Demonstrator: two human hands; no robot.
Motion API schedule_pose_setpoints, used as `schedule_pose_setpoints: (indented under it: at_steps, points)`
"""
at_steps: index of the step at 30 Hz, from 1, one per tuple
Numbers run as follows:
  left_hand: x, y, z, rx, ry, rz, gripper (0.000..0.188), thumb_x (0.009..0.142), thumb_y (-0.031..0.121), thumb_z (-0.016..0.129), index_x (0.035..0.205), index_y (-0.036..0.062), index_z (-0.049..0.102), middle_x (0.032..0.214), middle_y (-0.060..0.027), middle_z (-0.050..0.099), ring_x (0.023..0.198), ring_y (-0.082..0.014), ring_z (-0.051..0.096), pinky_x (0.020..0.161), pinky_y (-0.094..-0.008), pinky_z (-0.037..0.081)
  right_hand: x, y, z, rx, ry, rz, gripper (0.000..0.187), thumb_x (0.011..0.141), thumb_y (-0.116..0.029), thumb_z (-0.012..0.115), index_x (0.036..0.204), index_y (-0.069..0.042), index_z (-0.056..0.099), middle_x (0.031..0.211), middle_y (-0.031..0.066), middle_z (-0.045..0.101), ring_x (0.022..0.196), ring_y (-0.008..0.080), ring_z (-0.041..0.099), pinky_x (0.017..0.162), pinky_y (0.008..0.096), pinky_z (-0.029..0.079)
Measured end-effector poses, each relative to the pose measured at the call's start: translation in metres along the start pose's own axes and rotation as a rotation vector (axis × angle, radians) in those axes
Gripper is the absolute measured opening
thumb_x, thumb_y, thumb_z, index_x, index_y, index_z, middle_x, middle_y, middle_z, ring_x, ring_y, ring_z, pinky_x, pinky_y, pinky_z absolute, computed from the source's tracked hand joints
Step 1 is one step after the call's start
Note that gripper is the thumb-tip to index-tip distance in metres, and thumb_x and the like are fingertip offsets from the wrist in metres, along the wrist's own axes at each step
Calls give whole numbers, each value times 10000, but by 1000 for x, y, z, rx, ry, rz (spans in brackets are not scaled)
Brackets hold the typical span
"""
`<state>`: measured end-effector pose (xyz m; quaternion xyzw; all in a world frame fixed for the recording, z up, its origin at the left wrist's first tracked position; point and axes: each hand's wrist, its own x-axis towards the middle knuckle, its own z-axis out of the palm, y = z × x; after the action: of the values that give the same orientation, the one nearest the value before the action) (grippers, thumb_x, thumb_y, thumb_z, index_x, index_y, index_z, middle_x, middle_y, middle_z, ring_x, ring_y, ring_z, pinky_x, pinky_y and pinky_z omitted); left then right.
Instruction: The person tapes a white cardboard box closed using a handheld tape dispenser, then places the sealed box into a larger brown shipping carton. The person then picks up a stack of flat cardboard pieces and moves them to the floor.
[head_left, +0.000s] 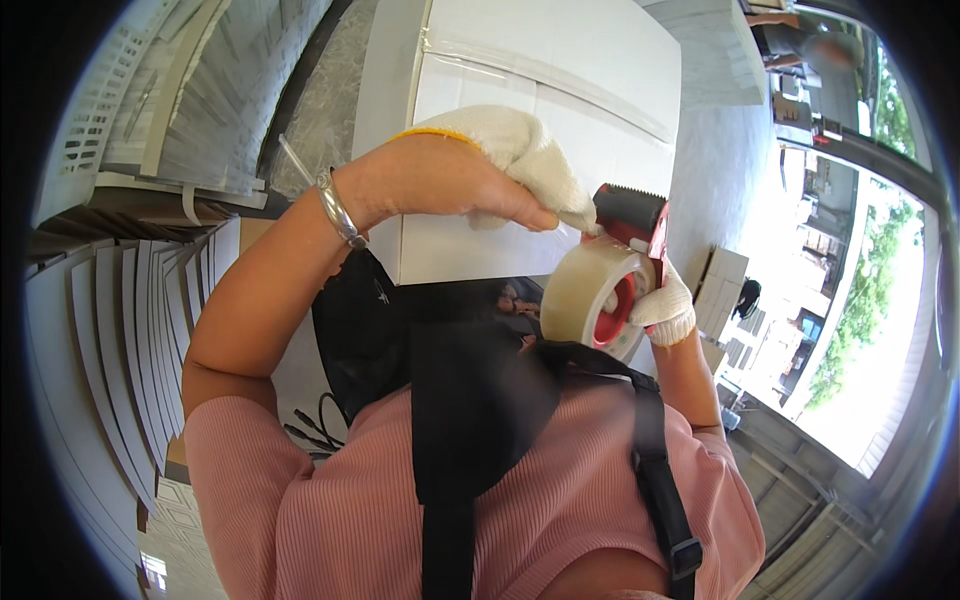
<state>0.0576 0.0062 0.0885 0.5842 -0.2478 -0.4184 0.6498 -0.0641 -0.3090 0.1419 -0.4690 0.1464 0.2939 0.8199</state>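
Note:
My right hand (670,306), in a white knit glove, grips a red tape dispenser (659,245) with a dark toothed cutter. A thick roll of clear packing tape (578,292) sits on its red hub. My left hand (500,165) wears a white glove with a yellow cuff edge, its thumb bare. Its fingers are bent and closed at the front of the dispenser, on the tape; the exact fingertip contact is partly hidden. Under and beyond both hands stands a large white carton (560,110), its top flaps meeting at a seam with clear tape near it.
Flattened cardboard sheets (110,330) stand stacked at the left, below white panels (215,110) and a white plastic crate (95,120). Crumpled clear plastic wrap (325,90) lies beside the carton. Another person (800,45) is at the far right. Small boxes (722,285) stand at right.

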Motion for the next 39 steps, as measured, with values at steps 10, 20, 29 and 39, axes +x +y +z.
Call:
schedule_pose_setpoints:
  at_steps: [10,20,29,39]
  points:
    - [-9,12,-5,44,37,-55,429,823,398,814,1064,46,763,924,-47,742,815,-144,622,736,-290,500,6,-3,11,-7,-7,63,855,711,-166,855,1421,115,472,1045,187,685,725,185,631,701,320,514]
    - [-10,16,-16,161,38,-49,418,805,379,829,1057,53,760,915,-56,737,825,-157,637,764,-295,513,4,-19,-3,-234,101,122,953,596,-180,932,1383,141,501,854,158,665,619,182,578,592,343,469]
    - [-14,24,-13,553,106,359,431,831,365,818,1134,70,733,1063,-83,742,982,-236,686,866,-347,533,5,-11,4,58,135,69,776,697,-117,850,1386,52,534,797,175,633,604,204,542,559,364,440]
    - [1,42,-21,467,5,118,441,859,421,771,1130,73,745,967,-72,743,851,-206,655,794,-320,520,2,-3,3,-192,258,91,682,728,-113,827,1341,49,576,853,177,661,667,210,602,600,333,465]
